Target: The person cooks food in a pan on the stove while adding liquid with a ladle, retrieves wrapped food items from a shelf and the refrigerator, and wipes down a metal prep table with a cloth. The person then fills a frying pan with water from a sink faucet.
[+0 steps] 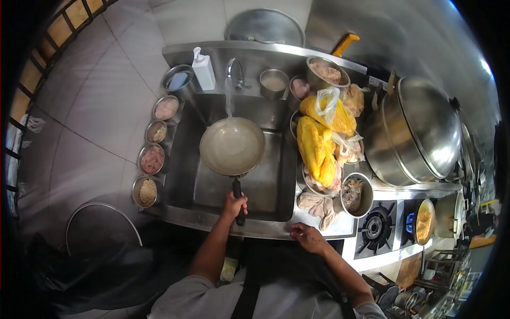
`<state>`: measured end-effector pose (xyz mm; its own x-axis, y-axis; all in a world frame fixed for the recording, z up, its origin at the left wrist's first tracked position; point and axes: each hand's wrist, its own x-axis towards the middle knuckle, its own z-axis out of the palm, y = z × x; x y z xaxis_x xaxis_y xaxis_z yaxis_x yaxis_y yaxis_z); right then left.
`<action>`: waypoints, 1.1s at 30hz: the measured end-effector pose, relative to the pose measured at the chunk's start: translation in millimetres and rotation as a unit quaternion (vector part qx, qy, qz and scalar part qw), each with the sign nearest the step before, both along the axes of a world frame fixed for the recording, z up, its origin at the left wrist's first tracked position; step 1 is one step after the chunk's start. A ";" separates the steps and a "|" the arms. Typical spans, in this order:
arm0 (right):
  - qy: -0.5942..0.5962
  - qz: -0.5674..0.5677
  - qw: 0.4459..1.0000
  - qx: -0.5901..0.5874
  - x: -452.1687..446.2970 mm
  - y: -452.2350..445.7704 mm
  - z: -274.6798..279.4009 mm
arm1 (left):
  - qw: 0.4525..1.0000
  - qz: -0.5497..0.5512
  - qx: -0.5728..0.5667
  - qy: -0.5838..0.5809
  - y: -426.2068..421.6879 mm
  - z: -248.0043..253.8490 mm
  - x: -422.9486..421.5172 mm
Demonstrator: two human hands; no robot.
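My left hand (234, 206) is wrapped round the black handle of a frying pan (232, 146). The pan is over the sink (186, 183), under the tap (234, 69), and water runs down to its far rim. Its inside looks wet and pale. My right hand (309, 237) hangs by the sink's front edge, fingers loosely bent, with nothing visible in it. Close to that hand lies a crumpled beige cloth (317, 208) on the steel counter.
Bowls of minced or chopped food (151, 159) line the sink's left side. At the right are yellow bags (319, 143), a metal bowl (356, 195) and a large domed pot (414, 133). A lit burner (409, 223) heats a pan of orange-brown food (424, 222). A soap bottle (203, 72) stands behind the sink.
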<state>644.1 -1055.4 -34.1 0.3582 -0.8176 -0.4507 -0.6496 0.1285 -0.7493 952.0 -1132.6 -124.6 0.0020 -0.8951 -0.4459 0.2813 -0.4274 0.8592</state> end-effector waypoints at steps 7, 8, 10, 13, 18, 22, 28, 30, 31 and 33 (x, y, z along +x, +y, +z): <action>0.029 0.018 0.999 0.000 2.9 -2.3 3.4 | 1.000 -0.004 0.018 0.016 2.6 2.7 1.0; 0.023 0.015 1.000 0.004 3.5 -2.6 4.8 | 1.000 -0.003 0.018 0.016 2.5 2.1 1.3; 0.017 0.012 1.000 0.008 4.1 -3.2 4.8 | 1.000 -0.006 0.019 0.008 1.8 0.7 1.6; 0.017 0.017 1.000 0.000 4.4 -3.3 3.8 | 1.000 -0.007 0.015 0.006 1.4 -0.1 1.6; 0.035 0.034 0.999 -0.017 5.2 -4.9 1.9 | 1.000 -0.016 0.004 0.013 1.9 2.3 2.9; 0.005 0.000 1.000 -0.003 10.9 -11.6 15.5 | 1.000 -0.015 -0.004 0.026 3.2 7.2 5.6; -0.034 -0.029 0.998 -0.040 48.1 -58.9 28.9 | 0.999 -0.027 -0.004 0.028 6.0 27.9 16.4; -0.054 -0.043 0.990 -0.126 72.2 -82.4 27.1 | 0.999 -0.035 0.027 0.005 4.8 36.0 20.9; -0.067 -0.055 0.974 -0.211 84.3 -95.7 26.8 | 0.999 -0.038 0.028 0.002 4.0 41.0 23.5; -0.090 -0.063 0.951 -0.289 107.8 -132.7 33.7 | 0.997 -0.056 0.053 -0.031 1.8 46.4 28.7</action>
<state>751.9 -1188.1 -0.4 0.2687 -0.9520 0.1467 -0.5112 -0.2700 -0.8160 980.7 -1130.8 -78.2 -0.0638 -0.8390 -0.5404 0.1742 -0.5425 0.8218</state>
